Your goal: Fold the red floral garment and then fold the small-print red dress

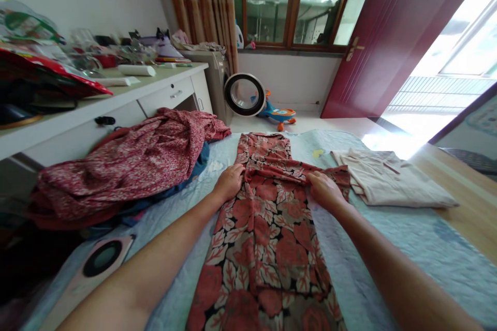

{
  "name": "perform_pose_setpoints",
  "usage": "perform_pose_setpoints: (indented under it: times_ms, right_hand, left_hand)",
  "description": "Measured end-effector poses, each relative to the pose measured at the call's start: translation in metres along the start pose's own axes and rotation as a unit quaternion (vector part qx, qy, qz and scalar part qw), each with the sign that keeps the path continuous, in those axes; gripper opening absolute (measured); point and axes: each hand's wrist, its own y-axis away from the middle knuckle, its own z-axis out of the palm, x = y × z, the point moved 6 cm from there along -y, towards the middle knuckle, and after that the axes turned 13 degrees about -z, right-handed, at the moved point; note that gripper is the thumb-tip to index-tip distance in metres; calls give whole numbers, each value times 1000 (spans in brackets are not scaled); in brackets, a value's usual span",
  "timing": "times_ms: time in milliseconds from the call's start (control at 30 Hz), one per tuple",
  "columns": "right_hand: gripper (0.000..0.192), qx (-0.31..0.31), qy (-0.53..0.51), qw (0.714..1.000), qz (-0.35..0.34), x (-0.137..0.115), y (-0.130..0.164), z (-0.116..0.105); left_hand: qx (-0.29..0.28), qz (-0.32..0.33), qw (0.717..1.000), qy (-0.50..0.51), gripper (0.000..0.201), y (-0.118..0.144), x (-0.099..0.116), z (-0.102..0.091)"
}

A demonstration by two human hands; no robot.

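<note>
A red floral garment point(272, 238) with black and beige leaf patterns lies lengthwise on the light blue bedspread point(373, 258). Its far part is narrower, and a gathered fold crosses it between my hands. My left hand point(230, 182) grips the cloth at the left edge of that fold, fingers closed. At the right side my right hand point(325, 189) pinches the same fold, with a flap of fabric sticking out beyond it. Right of the garment lies a folded cream shirt point(399, 178), apart from my hand.
A heap of red-patterned clothes point(128, 165) lies at left, before a cluttered white desk point(155, 85). A phone point(103, 258) rests near my left forearm. Beyond the bed stand a washing machine with its round door point(245, 94) open, a blue-orange ride-on toy point(279, 114) and a red door point(373, 36).
</note>
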Motion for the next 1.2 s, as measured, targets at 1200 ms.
perform_pose_setpoints:
  times_ms: [1200]
  right_hand:
    - [27,161,-175,971,-20,-48,-115,-11]
  left_hand:
    - [-27,-102,993,-51,37,-11,-5,-1]
